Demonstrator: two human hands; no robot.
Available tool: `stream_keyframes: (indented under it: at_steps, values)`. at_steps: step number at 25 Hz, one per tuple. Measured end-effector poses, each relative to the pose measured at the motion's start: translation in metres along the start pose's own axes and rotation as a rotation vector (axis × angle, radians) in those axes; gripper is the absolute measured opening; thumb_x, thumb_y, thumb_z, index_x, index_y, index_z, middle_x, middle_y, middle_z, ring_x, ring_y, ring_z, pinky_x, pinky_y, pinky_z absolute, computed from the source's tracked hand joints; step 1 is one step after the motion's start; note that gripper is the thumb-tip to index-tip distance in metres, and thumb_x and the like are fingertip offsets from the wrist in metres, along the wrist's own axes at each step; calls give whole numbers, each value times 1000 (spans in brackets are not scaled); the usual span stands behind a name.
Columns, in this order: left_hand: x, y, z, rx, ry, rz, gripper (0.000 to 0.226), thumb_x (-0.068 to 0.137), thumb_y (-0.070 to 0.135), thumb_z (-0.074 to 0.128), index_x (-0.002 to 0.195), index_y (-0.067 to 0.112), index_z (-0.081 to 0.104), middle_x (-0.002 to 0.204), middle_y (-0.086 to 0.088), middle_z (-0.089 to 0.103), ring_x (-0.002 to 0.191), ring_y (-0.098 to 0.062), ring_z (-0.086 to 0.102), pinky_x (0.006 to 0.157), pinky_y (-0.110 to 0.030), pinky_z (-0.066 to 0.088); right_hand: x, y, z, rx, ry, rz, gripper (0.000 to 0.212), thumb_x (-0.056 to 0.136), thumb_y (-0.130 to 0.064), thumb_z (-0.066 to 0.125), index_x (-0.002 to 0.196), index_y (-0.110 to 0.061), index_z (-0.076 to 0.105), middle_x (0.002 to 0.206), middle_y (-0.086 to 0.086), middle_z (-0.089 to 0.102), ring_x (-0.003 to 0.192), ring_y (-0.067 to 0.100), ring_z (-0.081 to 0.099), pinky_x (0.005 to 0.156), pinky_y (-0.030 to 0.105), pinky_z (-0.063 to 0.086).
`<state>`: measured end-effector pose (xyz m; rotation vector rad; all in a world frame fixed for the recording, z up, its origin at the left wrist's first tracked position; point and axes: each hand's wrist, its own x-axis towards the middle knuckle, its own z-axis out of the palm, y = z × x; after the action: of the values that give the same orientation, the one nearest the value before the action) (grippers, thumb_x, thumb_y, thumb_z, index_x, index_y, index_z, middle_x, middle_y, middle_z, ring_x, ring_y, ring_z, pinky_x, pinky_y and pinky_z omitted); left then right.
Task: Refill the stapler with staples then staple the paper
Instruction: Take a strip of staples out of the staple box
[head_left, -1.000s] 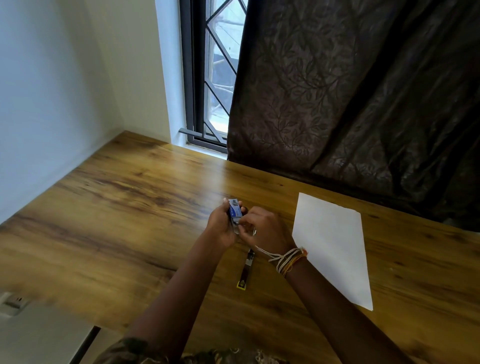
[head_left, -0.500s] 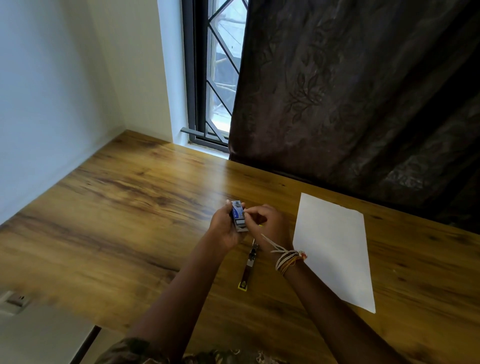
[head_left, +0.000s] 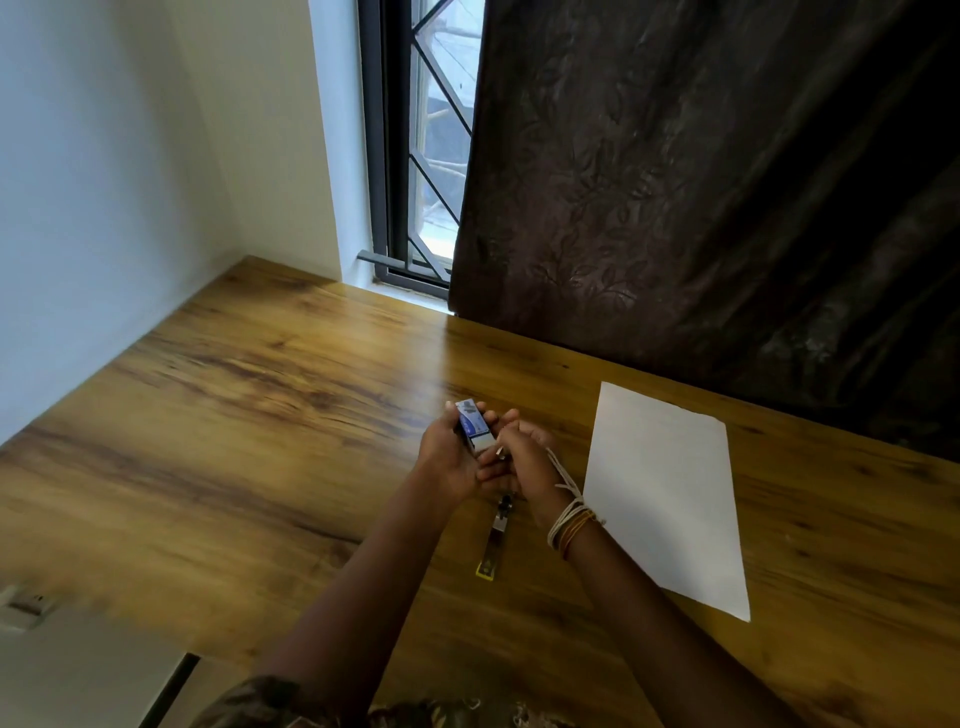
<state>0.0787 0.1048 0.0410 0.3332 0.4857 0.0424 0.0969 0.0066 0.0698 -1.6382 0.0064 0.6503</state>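
Observation:
My left hand (head_left: 451, 457) grips a small blue staple box (head_left: 471, 423) above the wooden table (head_left: 234, 441); its inner tray shows pale at the near end. My right hand (head_left: 524, 460) is curled beside it and pinches a small strip of staples (head_left: 501, 453) at the box's open end. Below the hands a slim dark stapler (head_left: 496, 538) lies open on the table, a yellow-edged end toward me. A white sheet of paper (head_left: 670, 499) lies flat to the right of the hands.
A dark patterned curtain (head_left: 727, 208) hangs along the table's far edge. A barred window (head_left: 421, 145) sits at the back, and a white wall stands on the left. A wall socket (head_left: 21, 605) shows at lower left.
My right hand has drawn back toward me from the box's top to its near end, with a strip of staples between its fingers. The left hand, stapler and paper stay put.

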Motion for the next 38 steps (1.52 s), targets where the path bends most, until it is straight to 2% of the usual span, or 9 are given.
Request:
stream_keyframes:
  at_steps: [3,8,12,16,26,28,33,35,38]
  values:
    - [1,0,-1,43,-11,-3,48,104,43,23,91,6,52,79,-10,60,83,-27,72,68,-37,56,1,-4,-1,98,-2,18,20,91,-1,43,98,-1,62,65,14,61,43,15,60,42,23,52]
    - [4,2,-2,-45,-11,-4,49,104,44,24,91,5,52,73,-13,64,85,-30,69,77,-42,53,5,5,-5,44,33,-39,31,84,0,40,61,-15,54,54,3,48,45,14,44,44,22,42]
    - [8,3,-2,-62,-11,13,50,103,44,22,92,5,51,85,-16,66,85,-30,69,85,-42,50,9,14,-2,-65,92,-40,10,89,-25,54,83,-16,56,64,0,50,47,8,42,45,23,36]
    - [11,2,-5,-40,-3,6,46,103,44,25,104,6,51,109,-16,66,103,-28,63,105,-43,40,8,22,1,-107,37,65,36,84,-44,63,103,-13,62,73,1,49,62,12,45,49,25,37]
    - [22,0,-14,16,-10,-26,45,102,46,30,104,11,57,107,-12,73,110,-28,64,109,-46,39,2,14,5,228,-73,83,26,91,-21,60,110,-3,63,65,-3,54,37,0,45,33,14,26]
    - [23,3,-17,88,41,-34,43,101,44,34,104,10,60,104,-13,73,105,-28,65,101,-47,45,6,16,7,255,-56,113,24,90,-20,60,109,-4,61,66,-2,53,35,0,44,32,14,26]
    - [33,10,-37,600,475,86,22,93,10,55,104,-7,64,79,-17,68,69,-27,66,57,-30,58,20,23,12,106,-21,190,14,92,-25,58,86,-12,62,45,-9,49,33,1,36,32,15,22]
    - [35,22,-46,633,540,133,20,93,7,58,105,-7,63,76,-16,67,62,-23,65,43,-24,54,24,22,14,-37,18,204,17,91,-30,57,88,-13,59,57,-4,44,45,7,35,36,18,24]
    - [41,45,-59,819,597,159,23,90,8,64,108,-5,63,87,-18,68,64,-23,66,45,-26,55,30,19,10,-179,107,128,14,90,-29,54,97,-16,53,76,0,44,63,12,41,45,24,31]
